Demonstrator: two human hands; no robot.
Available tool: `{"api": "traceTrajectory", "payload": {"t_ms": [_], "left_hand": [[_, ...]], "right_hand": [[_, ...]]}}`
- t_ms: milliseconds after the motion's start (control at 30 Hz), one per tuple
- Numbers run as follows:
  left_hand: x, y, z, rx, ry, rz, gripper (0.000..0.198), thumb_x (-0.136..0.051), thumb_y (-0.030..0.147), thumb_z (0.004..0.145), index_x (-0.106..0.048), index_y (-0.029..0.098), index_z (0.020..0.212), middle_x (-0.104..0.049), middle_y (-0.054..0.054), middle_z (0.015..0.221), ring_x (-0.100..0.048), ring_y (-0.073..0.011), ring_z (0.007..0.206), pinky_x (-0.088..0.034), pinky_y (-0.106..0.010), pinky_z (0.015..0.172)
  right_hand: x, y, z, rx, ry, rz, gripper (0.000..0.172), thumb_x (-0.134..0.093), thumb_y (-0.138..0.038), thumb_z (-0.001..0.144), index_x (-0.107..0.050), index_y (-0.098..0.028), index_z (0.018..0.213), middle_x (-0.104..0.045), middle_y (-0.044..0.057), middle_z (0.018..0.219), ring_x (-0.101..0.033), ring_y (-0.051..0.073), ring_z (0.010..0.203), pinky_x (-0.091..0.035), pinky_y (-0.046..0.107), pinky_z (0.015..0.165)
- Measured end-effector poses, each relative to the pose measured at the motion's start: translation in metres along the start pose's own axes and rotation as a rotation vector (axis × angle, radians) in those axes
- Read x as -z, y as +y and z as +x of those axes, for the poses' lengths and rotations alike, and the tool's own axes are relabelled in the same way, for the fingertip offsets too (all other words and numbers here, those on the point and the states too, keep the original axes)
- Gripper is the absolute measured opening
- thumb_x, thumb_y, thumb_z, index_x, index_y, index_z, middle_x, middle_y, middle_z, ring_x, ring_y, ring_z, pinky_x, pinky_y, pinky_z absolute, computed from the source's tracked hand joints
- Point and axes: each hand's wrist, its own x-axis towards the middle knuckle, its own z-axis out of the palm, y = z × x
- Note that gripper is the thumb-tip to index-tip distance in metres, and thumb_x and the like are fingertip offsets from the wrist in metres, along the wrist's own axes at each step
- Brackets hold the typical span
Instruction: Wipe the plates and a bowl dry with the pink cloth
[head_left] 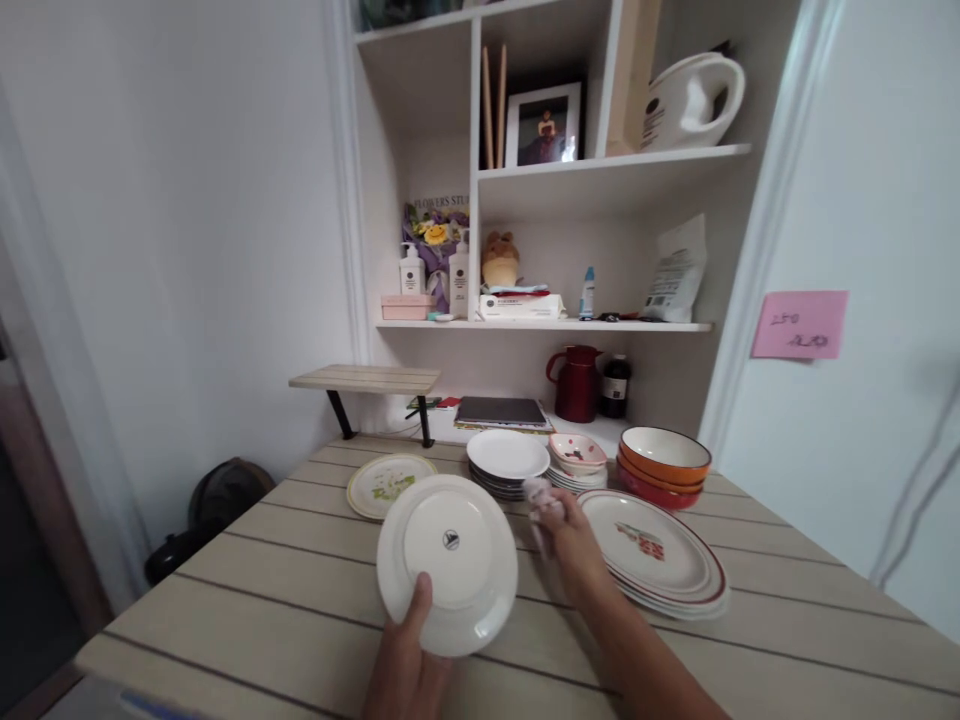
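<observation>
My left hand (409, 655) grips the near rim of a white plate (447, 560), thumb on its underside. The plate is tilted up so its base, with a small dark maker's mark, faces me. My right hand (566, 540) is closed around a crumpled white cloth (538, 495), just to the right of the plate's edge and above the wooden slat table (300, 590). Behind the cloth stands a stack of white plates (508, 457).
A green-patterned plate (386, 482) lies at the left. Red-rimmed oval plates (660, 555) are stacked at the right, with orange and red bowls (664, 465) and a small patterned bowl (576, 452) behind. Shelves, a red jug (576, 382) and a small raised shelf (366, 380) stand at the back.
</observation>
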Motion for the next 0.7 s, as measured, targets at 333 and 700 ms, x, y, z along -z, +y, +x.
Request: {"api": "traceTrajectory", "payload": {"t_ms": [333, 700], "left_hand": [[-0.027, -0.003, -0.008, 0.07, -0.079, 0.16, 0.046, -0.071, 0.03, 0.078, -0.065, 0.013, 0.121, -0.073, -0.015, 0.11, -0.059, -0.0321, 0.12, -0.04, -0.042, 0.107], [-0.017, 0.019, -0.014, 0.07, -0.103, 0.257, 0.027, -0.058, 0.039, 0.089, -0.066, 0.026, 0.112, -0.062, -0.006, 0.125, -0.059, -0.0263, 0.111, -0.05, -0.037, 0.094]], "right_hand": [[-0.03, -0.05, -0.025, 0.286, -0.127, -0.216, 0.031, -0.05, -0.032, 0.089, -0.067, -0.026, 0.113, -0.055, 0.008, 0.136, -0.045, 0.027, 0.128, -0.032, 0.045, 0.106], [-0.054, -0.103, -0.053, 0.661, -0.633, -0.472, 0.018, -0.063, -0.026, 0.088, -0.07, -0.037, 0.1, -0.062, -0.006, 0.131, -0.041, 0.024, 0.131, -0.011, 0.051, 0.113]]}}
